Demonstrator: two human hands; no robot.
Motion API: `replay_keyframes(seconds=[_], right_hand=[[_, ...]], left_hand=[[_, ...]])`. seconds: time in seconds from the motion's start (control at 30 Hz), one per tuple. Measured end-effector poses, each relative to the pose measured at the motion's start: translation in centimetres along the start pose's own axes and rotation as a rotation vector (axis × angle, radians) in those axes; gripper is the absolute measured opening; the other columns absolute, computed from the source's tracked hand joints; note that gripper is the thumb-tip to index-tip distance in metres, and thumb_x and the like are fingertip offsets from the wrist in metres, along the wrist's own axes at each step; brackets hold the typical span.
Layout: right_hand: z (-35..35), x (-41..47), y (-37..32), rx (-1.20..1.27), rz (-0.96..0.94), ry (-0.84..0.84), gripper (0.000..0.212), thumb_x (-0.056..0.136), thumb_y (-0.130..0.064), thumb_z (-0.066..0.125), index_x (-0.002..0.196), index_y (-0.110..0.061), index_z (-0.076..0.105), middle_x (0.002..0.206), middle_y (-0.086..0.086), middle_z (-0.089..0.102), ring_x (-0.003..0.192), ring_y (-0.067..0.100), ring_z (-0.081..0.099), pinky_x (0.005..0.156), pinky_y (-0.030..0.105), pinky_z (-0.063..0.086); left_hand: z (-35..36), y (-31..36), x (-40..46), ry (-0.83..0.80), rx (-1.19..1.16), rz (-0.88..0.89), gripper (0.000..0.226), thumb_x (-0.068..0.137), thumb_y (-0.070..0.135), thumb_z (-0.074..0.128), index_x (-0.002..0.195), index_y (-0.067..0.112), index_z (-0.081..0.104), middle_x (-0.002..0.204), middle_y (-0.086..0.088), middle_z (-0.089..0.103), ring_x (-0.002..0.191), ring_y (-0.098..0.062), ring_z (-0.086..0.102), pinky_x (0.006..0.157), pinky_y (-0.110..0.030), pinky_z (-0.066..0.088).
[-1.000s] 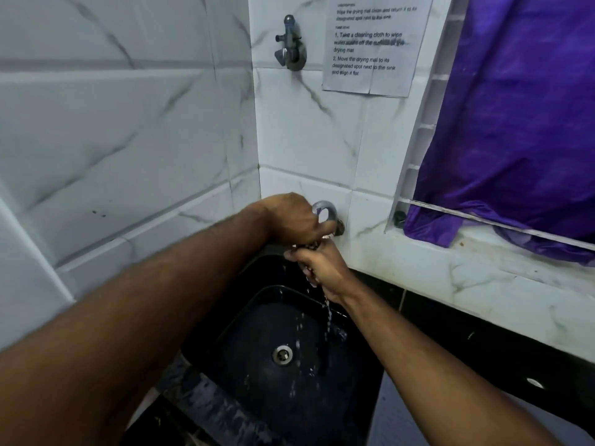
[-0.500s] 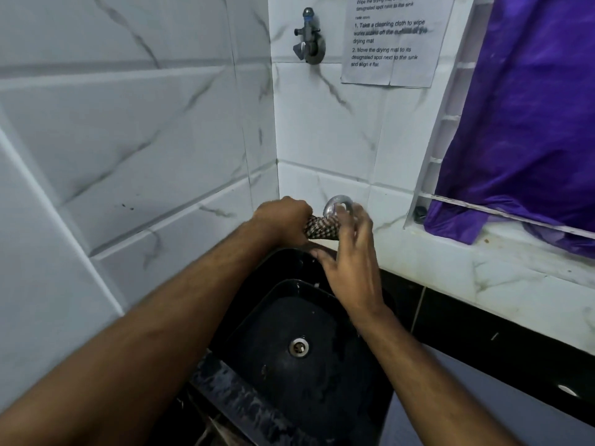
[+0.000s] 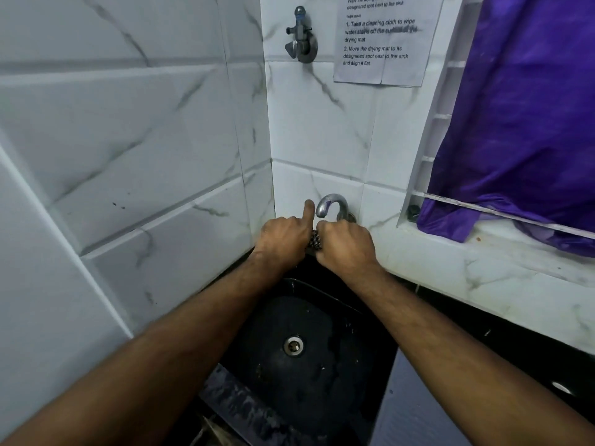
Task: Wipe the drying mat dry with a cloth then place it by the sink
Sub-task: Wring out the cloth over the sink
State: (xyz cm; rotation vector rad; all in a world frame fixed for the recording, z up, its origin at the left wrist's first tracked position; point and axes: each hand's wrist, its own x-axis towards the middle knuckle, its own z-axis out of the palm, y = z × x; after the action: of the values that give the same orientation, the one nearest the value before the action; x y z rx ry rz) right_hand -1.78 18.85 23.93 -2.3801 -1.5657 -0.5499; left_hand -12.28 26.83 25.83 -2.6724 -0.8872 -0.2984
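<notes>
Against the glossy white marble-veined wall tiles [image 3: 128, 149] on the left, the left hand [image 3: 283, 239] is curled tight round one end of a small checked woven cloth [image 3: 314, 242], its forefinger sticking up toward the wall. Only a bunched strip of that cloth shows between the two fists, so its size cannot be told. Just right of it the right hand [image 3: 346, 244] is clamped on the other end, knuckles touching the left hand's, both held over the back of the black, matt, round-cornered sink basin [image 3: 257, 346] with its small steel drain [image 3: 293, 345]. This looks like wringing: the step goes best if the fists twist in opposite directions directly above the basin, so that the water falls in the sink and the cloth ends damp, not dripping. A sopping cloth would only smear the mat. The curved, dull chrome tap spout [image 3: 331, 206] arches just behind the right hand; no water is seen running. Further right stand a taped paper instruction sheet [image 3: 383, 43], a pale marble ledge [image 3: 483, 275] and a crumpled purple plastic sheet [image 3: 531, 123]. The drying mat is not in view.
</notes>
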Motion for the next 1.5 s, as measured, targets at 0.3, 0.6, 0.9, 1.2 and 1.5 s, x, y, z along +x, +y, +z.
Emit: replay_keyframes(seconds=[0.3,0.6,0.9,1.2,1.5], right_hand=[[0.1,1.0,-0.8,0.608,0.192,-0.387,0.016,0.062,-0.029,0.067,0.066,-0.015,0.060,0.064,0.003,0.065,0.065,0.021,0.065,0.060,0.040,0.058],[0.6,-3.9,2.3,0.288,0.055,0.085,0.022,0.085,-0.028,0.064,0.102,-0.030,0.050,0.094,-0.009,0.059,0.081,0.020,0.061,0.061,0.032,0.047],[0.7,-13.0,6.5,0.331,0.222,-0.011,0.031,0.083,-0.037,0.069,0.107,-0.032,0.050,0.102,-0.011,0.058,0.092,0.015,0.062,0.061,0.032,0.048],[1.6,-24.0,9.0,0.807,0.410,-0.312,0.090,0.070,-0.081,0.062,0.143,-0.032,0.041,0.130,-0.008,0.047,0.123,0.011,0.047,0.102,0.046,0.045],[-1.9,-28.1,11.5,1.108,0.700,-0.187,0.066,0.077,-0.065,0.072,0.133,-0.037,0.052,0.119,-0.012,0.069,0.110,0.003,0.065,0.095,0.039,0.055]], left_hand=[[0.0,-2.5,0.3,0.097,0.182,0.275,0.049,0.091,0.017,0.044,0.136,0.008,0.030,0.085,-0.007,0.070,0.070,-0.032,0.069,0.056,-0.032,0.038],[0.7,-0.7,-0.7,-0.165,-0.647,0.044,0.045,0.071,0.034,0.071,0.114,0.026,0.061,0.101,0.001,0.064,0.097,-0.023,0.066,0.076,-0.039,0.056],[4.8,7.2,-8.3,-0.123,-1.783,-0.154,0.021,0.097,0.015,0.066,0.115,0.004,0.070,0.089,-0.019,0.071,0.061,-0.025,0.061,0.042,-0.028,0.048],[6.0,14.9,-9.4,-0.469,-1.810,-0.393,0.043,0.088,0.048,0.070,0.085,0.005,0.071,0.064,-0.006,0.060,0.050,-0.014,0.051,0.038,-0.021,0.034],[4.3,20.7,-8.5,-0.963,-1.762,0.086,0.069,0.073,0.071,0.067,0.105,0.010,0.063,0.073,-0.003,0.065,0.053,-0.010,0.057,0.037,-0.020,0.040]])
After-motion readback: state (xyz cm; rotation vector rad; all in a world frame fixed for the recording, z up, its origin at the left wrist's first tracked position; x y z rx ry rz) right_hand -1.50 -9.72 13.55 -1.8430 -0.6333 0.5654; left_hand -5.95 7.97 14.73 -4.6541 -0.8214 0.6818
